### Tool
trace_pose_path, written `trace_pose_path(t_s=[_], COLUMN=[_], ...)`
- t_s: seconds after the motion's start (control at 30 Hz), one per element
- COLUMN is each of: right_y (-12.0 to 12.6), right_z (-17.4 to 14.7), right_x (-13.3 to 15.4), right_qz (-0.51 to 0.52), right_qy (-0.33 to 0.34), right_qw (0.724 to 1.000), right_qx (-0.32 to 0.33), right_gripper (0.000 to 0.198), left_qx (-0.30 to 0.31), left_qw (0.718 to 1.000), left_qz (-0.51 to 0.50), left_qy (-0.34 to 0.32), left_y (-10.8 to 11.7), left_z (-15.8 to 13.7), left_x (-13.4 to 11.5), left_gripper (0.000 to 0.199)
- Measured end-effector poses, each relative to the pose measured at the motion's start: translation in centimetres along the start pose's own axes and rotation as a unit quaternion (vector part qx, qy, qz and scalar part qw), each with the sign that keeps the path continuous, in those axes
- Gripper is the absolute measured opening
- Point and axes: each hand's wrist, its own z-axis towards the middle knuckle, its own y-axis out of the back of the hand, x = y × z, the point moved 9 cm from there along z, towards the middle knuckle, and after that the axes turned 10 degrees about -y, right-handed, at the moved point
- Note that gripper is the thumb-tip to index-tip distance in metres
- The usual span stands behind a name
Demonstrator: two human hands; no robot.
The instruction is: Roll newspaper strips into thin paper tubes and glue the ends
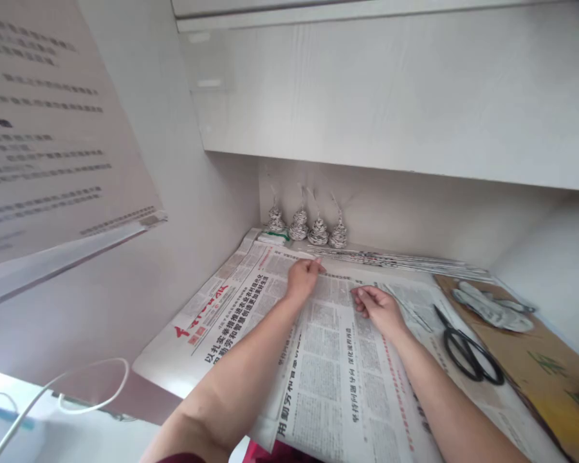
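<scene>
My left hand [305, 278] is closed in a pinch at the far edge of a printed newspaper sheet [318, 379], which lies over other newspapers. To its right, my right hand [379, 308] hovers low over or rests on the same sheet, thumb and forefinger pressed together. Whatever is between those right fingertips is too small to make out. Under the left forearm, another newspaper [231, 315] with a red masthead covers the table. Black-handled scissors [470, 354] lie right of my right hand, their blades pointing away from me.
Several small gourd-shaped woven pieces [318, 231] stand along the back wall. Before them lies a bundle of thin rolled-paper sticks [395, 260]. Whitish gloves [492, 305] rest on brown cardboard [516, 341] at right. A cabinet [386, 96] overhangs the table; a white cable [91, 366] loops at lower left.
</scene>
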Motion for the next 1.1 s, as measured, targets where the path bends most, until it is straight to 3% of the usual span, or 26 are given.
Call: trace_pose_path(t_s=[0.07,0.17,0.33,0.43,0.7,1.1], right_y=[-0.1,-0.1,-0.1,0.0,-0.1,0.0], right_z=[0.2,0.3,0.3,0.4,0.3,0.5], right_x=[-0.1,-0.2,-0.1,-0.2,0.0,-0.1], right_qz=[-0.003,0.002,-0.004,-0.016,0.010,0.012], right_qy=[-0.003,-0.009,-0.008,-0.013,-0.010,-0.004], right_qw=[1.000,1.000,1.000,1.000,1.000,1.000], right_qx=[0.004,0.004,0.002,0.000,0.006,0.004], right_gripper=[0.026,0.024,0.023,0.023,0.023,0.023], left_qx=[-0.034,-0.064,-0.044,-0.020,0.044,0.047], left_qw=[0.998,0.984,0.941,0.913,0.883,0.895], left_qz=[0.059,0.161,0.313,0.378,0.444,0.397], left_qy=[0.003,0.041,0.122,0.150,0.145,0.199], left_y=[2.6,6.4,12.2,14.8,15.4,16.7], left_z=[1.0,2.0,2.0,1.4,1.4,1.7], left_x=[1.2,3.5,7.6,9.2,10.3,11.7], left_gripper=[0.025,0.034,0.046,0.041,0.029,0.030])
